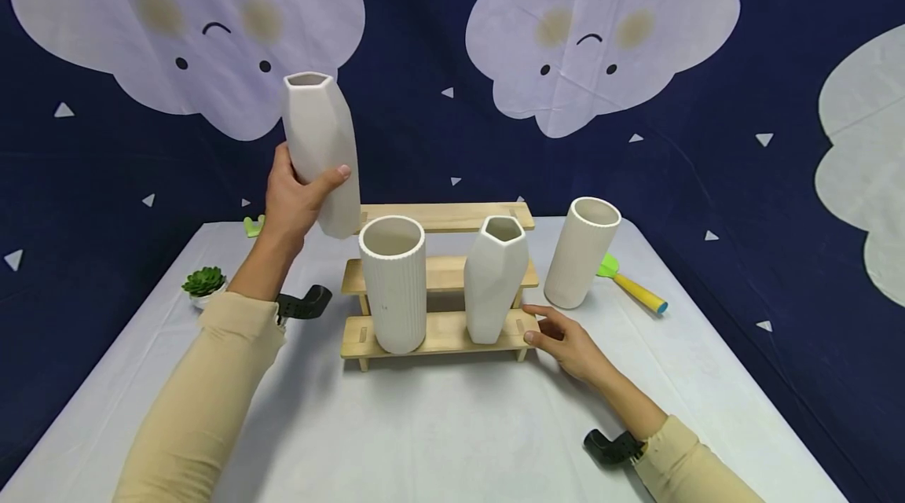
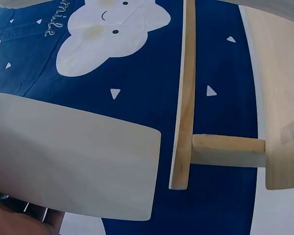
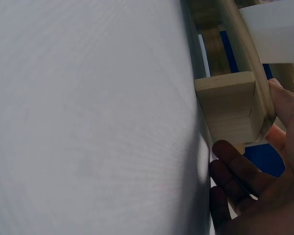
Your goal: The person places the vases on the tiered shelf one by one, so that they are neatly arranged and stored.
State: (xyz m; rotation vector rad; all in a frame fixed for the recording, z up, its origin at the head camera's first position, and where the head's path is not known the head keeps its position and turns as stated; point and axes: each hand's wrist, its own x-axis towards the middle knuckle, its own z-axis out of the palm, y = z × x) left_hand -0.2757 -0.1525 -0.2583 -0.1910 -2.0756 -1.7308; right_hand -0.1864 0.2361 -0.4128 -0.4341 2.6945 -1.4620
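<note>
My left hand [image 1: 291,196] grips a white faceted vase [image 1: 321,134] in the air, above and left of a three-tier wooden stand [image 1: 447,334]. The vase is upright with a slight tilt; its lower end [image 2: 88,156] fills the left of the left wrist view. My right hand [image 1: 569,342] holds the right end of the stand's lowest shelf between thumb and index finger, the other fingers loosely bent below. On that shelf stand a ribbed white cylinder vase [image 1: 396,302] at left and another faceted white vase [image 1: 492,283] at right.
Right of the stand, a white cylindrical vase [image 1: 580,259] stands on the white table [image 1: 424,440]. Behind it lies a green-headed tool with a yellow handle [image 1: 639,293]. A small potted succulent [image 1: 203,283] and a light green item [image 1: 253,226] are at the left.
</note>
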